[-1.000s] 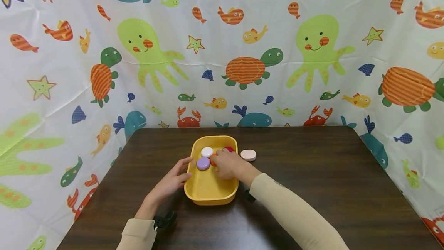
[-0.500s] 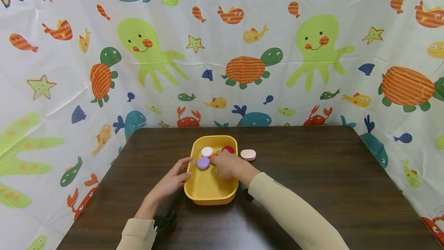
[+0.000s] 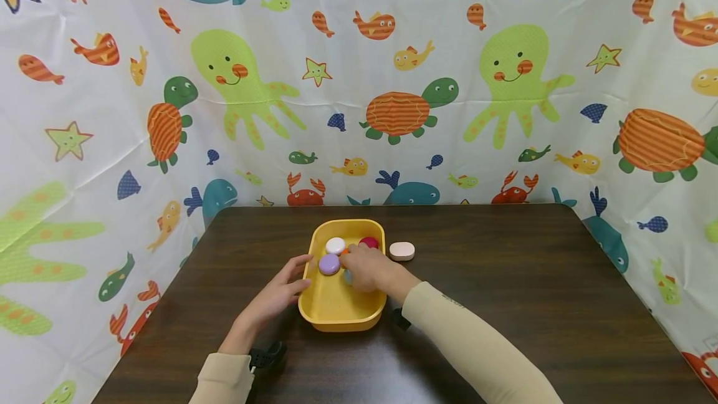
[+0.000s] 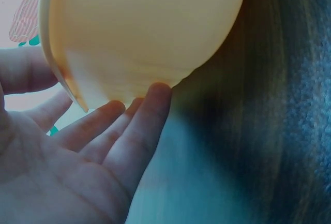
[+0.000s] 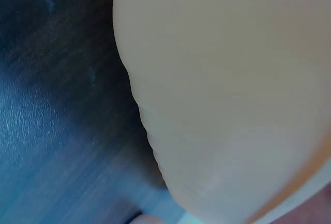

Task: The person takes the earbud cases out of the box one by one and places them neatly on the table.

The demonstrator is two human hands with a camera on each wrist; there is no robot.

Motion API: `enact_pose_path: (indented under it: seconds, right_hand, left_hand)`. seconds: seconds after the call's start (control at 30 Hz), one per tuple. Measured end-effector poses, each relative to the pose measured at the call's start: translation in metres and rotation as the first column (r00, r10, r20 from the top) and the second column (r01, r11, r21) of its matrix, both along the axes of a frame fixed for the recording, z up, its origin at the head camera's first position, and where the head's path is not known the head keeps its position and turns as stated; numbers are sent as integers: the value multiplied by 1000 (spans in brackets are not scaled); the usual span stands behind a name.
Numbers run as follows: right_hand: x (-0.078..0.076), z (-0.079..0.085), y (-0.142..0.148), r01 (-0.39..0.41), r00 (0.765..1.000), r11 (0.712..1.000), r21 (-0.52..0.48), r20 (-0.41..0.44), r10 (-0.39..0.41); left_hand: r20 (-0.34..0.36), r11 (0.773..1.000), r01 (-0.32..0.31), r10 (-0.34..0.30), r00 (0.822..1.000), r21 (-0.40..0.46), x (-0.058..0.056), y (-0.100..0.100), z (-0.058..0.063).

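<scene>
Yellow bin (image 3: pixel 335 309) on the desk (image 3: pixel 493 267); your left hand (image 3: pixel 280 287) spread loosely, fingers against its left wall. Your right hand (image 3: pixel 367 268) inside, fingertips hidden, can't tell if gripping; pale blue piece (image 3: pixel 348 277) at its edge. White disc (image 3: pixel 335 245), purple disc (image 3: pixel 329 264), orange piece (image 3: pixel 344 252), crimson piece (image 3: pixel 368 242) also inside; pale pink block (image 3: pixel 402 251) just outside, right

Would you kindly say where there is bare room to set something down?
The table right of the pale oval piece is bare, as is the near end of the yellow bin. Farther back, it is crowded with pieces beside the right hand.
</scene>
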State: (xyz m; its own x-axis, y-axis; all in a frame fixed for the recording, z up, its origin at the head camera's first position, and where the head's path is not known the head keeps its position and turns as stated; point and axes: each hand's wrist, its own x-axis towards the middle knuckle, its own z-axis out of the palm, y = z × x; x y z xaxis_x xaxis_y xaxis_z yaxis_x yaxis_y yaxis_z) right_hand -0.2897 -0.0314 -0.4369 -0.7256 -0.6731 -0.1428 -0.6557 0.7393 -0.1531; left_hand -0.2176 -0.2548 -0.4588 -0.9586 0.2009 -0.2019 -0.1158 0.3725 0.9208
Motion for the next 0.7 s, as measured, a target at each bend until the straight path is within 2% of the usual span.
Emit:
enact_pose_path:
  seconds: [0.17, 0.3, 0.7]
  right_hand:
    - [1, -2, -2, 10, 1000, 999, -47, 17, -9]
    - [0, -4, -3, 23, 999, 995, -93, 43, -19]
    - [0, -7, -10, 13, 997, 979, -203, 74, 2]
  left_hand:
    - [0, 1000, -6, 6, 1000, 10, 0, 0, 0]
    - [-8, 1000, 14, -14, 1000, 14, 0, -1, 0]
    - [-15, 999, 35, -35, 999, 30, 1, 0, 2]
